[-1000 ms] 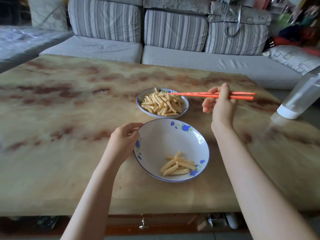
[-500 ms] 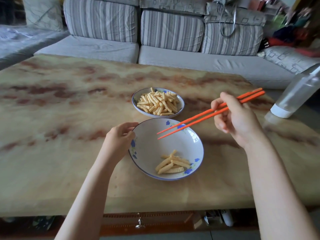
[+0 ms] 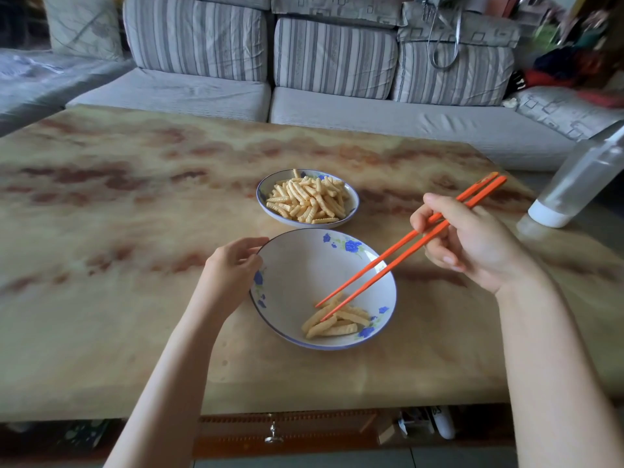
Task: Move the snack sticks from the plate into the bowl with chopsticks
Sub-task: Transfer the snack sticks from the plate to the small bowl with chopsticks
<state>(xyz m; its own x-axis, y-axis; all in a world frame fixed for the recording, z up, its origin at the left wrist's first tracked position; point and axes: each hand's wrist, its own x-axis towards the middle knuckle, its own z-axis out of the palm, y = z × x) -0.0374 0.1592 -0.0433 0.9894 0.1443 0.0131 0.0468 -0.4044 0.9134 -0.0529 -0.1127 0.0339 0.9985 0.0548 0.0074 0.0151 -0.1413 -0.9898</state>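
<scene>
Right grip [image 3: 472, 244]: chopsticks [image 3: 388, 253] tilted, tips maybe on snack sticks [image 3: 334, 327] | left grip [image 3: 233, 268]: bowl [image 3: 304, 275]

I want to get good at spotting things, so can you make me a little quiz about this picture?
1. True or false: the left hand holds the rim of the wide white blue-flowered plate.
2. Which holds more yellow crinkled snack sticks? A: the plate. B: the small blue-rimmed bowl.
3. Fill in: the right hand grips two long orange ____.
Key: 1 true. 2 B. 3 chopsticks.
</scene>
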